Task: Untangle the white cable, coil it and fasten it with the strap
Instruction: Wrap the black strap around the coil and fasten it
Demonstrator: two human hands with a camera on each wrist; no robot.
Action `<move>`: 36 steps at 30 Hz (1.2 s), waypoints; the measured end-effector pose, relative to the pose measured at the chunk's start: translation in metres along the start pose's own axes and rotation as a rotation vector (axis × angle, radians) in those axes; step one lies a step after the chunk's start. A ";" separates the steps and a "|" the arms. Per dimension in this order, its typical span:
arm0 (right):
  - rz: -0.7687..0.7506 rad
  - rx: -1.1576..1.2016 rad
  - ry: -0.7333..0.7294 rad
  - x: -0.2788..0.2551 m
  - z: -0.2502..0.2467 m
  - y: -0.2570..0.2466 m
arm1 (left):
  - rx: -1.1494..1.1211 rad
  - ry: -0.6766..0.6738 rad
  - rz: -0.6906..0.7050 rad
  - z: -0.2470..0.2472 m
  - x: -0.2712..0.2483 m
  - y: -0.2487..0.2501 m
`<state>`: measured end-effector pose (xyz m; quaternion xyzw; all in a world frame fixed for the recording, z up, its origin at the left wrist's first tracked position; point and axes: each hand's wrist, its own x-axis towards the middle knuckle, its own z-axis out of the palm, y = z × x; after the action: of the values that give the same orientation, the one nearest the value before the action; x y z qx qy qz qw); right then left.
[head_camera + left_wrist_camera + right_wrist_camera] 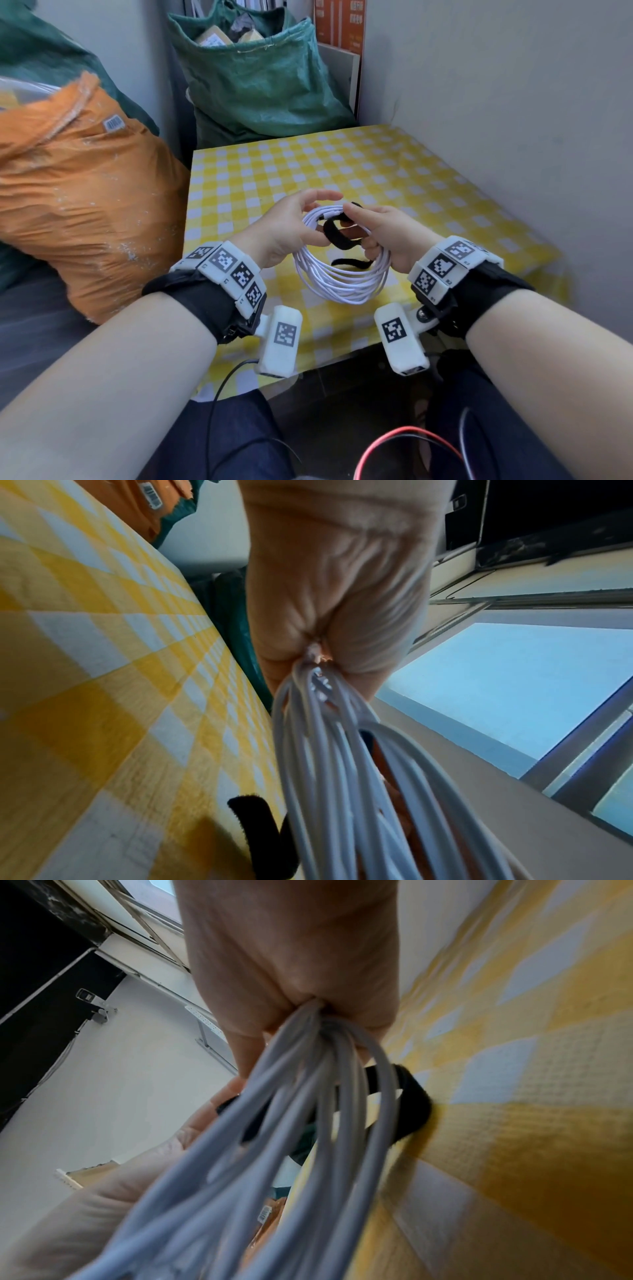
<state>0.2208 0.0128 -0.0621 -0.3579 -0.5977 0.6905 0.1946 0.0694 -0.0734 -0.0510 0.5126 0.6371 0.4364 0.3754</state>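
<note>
The white cable (342, 284) is wound into a round coil and held in the air just above the yellow checked table (411, 164). My left hand (329, 216) grips the coil's upper left side, fingers curled round the strands. On the upper right, my right hand (356, 222) grips it too, index finger lying over the black strap (337, 236). The strap loops round the top of the coil between my hands, and its loose tail (352, 263) hangs inside the ring. The left wrist view shows the cable (329, 750) bunched in my fist (322, 647); the right wrist view shows the same bundle (308, 1096) and strap (411, 1096).
A large orange sack (85, 205) presses against the table's left edge. A green sack (260, 78) stands behind the far edge. A grey wall (513, 102) runs along the right side. Red and black wires (394, 435) cross my lap below the front edge.
</note>
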 end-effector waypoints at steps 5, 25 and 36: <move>0.018 0.006 0.011 0.004 0.000 0.003 | 0.028 0.131 0.049 0.007 0.001 0.004; -0.214 -0.338 -0.118 -0.012 0.001 -0.018 | -0.547 0.150 -0.385 -0.002 0.004 0.010; -0.260 -0.318 -0.161 -0.009 0.002 -0.009 | -0.424 0.035 -0.646 0.001 -0.001 -0.002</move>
<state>0.2237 0.0077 -0.0507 -0.2478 -0.7539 0.5829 0.1747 0.0700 -0.0747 -0.0527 0.1890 0.6678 0.4264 0.5801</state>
